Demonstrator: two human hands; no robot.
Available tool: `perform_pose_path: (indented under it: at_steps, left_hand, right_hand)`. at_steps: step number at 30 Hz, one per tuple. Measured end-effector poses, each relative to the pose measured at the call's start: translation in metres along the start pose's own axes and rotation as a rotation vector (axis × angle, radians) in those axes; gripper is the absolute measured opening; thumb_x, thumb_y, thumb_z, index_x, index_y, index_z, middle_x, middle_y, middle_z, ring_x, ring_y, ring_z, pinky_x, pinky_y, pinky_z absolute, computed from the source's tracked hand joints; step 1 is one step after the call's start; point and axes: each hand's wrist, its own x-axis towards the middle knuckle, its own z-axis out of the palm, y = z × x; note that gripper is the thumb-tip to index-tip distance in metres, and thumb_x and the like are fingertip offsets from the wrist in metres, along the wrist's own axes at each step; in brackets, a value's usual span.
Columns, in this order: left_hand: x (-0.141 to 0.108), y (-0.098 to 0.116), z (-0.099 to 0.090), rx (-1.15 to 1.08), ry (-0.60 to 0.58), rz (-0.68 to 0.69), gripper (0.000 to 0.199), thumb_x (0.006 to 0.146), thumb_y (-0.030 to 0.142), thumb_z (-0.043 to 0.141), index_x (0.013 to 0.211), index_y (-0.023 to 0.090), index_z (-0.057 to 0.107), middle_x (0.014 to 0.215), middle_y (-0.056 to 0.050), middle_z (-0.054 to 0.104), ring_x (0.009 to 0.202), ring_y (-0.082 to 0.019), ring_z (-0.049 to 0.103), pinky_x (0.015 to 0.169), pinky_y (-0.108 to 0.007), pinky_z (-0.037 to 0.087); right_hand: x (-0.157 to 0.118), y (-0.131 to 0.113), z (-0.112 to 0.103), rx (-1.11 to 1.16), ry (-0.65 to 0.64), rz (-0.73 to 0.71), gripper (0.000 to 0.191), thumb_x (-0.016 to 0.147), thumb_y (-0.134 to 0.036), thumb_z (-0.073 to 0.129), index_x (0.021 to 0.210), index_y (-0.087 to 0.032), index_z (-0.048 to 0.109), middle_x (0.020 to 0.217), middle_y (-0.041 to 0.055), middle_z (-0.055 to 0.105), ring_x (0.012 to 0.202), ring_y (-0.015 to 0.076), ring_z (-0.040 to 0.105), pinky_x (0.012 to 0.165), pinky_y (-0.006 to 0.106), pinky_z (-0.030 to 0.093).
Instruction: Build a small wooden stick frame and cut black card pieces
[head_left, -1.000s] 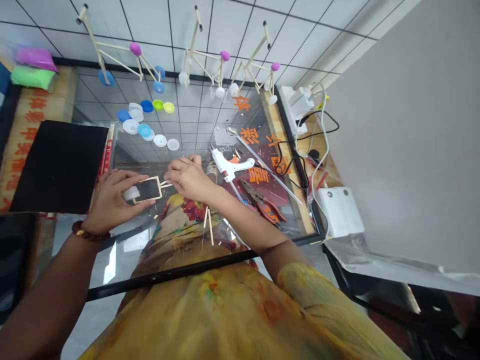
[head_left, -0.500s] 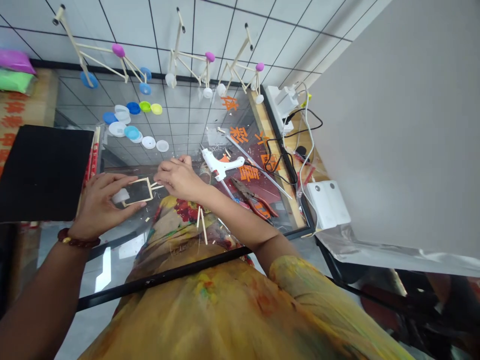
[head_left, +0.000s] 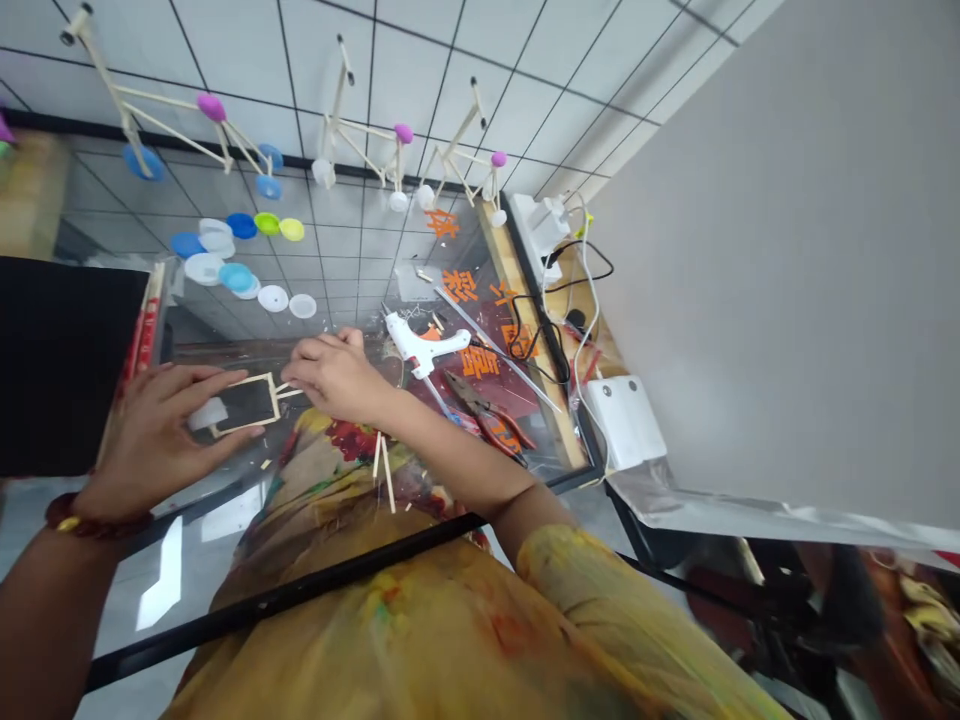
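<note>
My left hand (head_left: 169, 425) grips a small rectangular frame of thin wooden sticks (head_left: 274, 398) between thumb and fingers. A white bottle cap (head_left: 208, 413) sits at the frame's left end, partly hidden by the hand. My right hand (head_left: 334, 372) is pinched on thin wooden sticks (head_left: 289, 391) that meet the frame's right end; their far ends disappear under its fingers. Just right of that hand lies a white glue gun (head_left: 424, 347), with pliers (head_left: 487, 412) beyond it. Loose wooden sticks (head_left: 386, 472) rest below my right forearm.
Several bottle caps (head_left: 274, 297) are scattered on the glass table. Three stick-built tricycle-like models (head_left: 341, 130) stand along the back edge. A black board (head_left: 67, 365) is at left; a power strip (head_left: 536, 235) with cables (head_left: 589, 300) runs along the right.
The camera view has shifted, so most things appear further left and slightly lower. Both hands keep their hold on the frame and sticks, with little other movement visible.
</note>
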Motion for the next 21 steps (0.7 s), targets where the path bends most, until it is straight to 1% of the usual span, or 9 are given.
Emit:
perform_pose_path:
  at_steps: [5,8,10,13,17,21]
  left_hand:
    - [0.000,0.001,0.001,0.014,0.014,0.057,0.044,0.080,0.045,0.067,0.121,0.032,0.058,0.117,-0.003,0.062,0.105,-0.025,0.058,0.099,-0.044,0.044]
    - [0.001,0.004,-0.004,0.044,-0.001,0.057,0.049,0.078,0.045,0.069,0.122,0.026,0.059,0.113,-0.006,0.063,0.103,-0.026,0.059,0.096,-0.043,0.045]
    - [0.001,0.007,-0.007,0.040,-0.023,0.064,0.051,0.079,0.044,0.068,0.124,0.022,0.058,0.112,-0.008,0.063,0.105,-0.026,0.058,0.096,-0.043,0.045]
    - [0.002,0.010,-0.010,0.011,-0.034,0.068,0.050,0.078,0.043,0.069,0.121,0.021,0.060,0.112,-0.009,0.063,0.106,-0.026,0.058,0.098,-0.044,0.043]
    - [0.000,0.011,-0.011,-0.004,-0.021,0.054,0.049,0.076,0.038,0.071,0.121,0.022,0.061,0.113,-0.009,0.062,0.106,-0.026,0.057,0.101,-0.045,0.040]
    - [-0.001,0.010,-0.011,-0.043,0.000,0.059,0.050,0.075,0.038,0.071,0.121,0.022,0.060,0.113,-0.009,0.062,0.106,-0.026,0.058,0.105,-0.045,0.037]
  right_hand:
    - [-0.001,0.001,-0.001,-0.008,0.008,-0.010,0.026,0.098,-0.019,0.042,0.103,-0.024,0.067,0.113,0.0042,0.063,0.105,0.0208,0.049,0.087,0.038,0.018]
    - [-0.002,0.000,-0.001,0.007,0.039,-0.026,0.024,0.098,-0.022,0.044,0.103,-0.023,0.067,0.111,0.0050,0.064,0.103,0.0205,0.050,0.087,0.038,0.018]
    - [-0.002,0.000,0.001,0.028,0.052,-0.022,0.022,0.097,-0.024,0.047,0.100,-0.022,0.068,0.106,0.0052,0.065,0.098,0.0199,0.050,0.086,0.038,0.018]
    - [-0.001,0.001,0.005,0.063,0.082,-0.030,0.020,0.096,-0.021,0.049,0.094,-0.021,0.069,0.100,0.0048,0.066,0.094,0.0191,0.050,0.086,0.038,0.018]
    - [-0.001,0.001,0.006,0.094,0.109,-0.042,0.020,0.095,-0.020,0.049,0.096,-0.021,0.069,0.100,0.0049,0.066,0.094,0.0189,0.051,0.087,0.038,0.019]
    - [-0.003,-0.001,-0.001,0.132,0.066,-0.054,0.018,0.092,-0.026,0.056,0.105,-0.021,0.068,0.106,0.0061,0.066,0.098,0.0206,0.052,0.090,0.039,0.021]
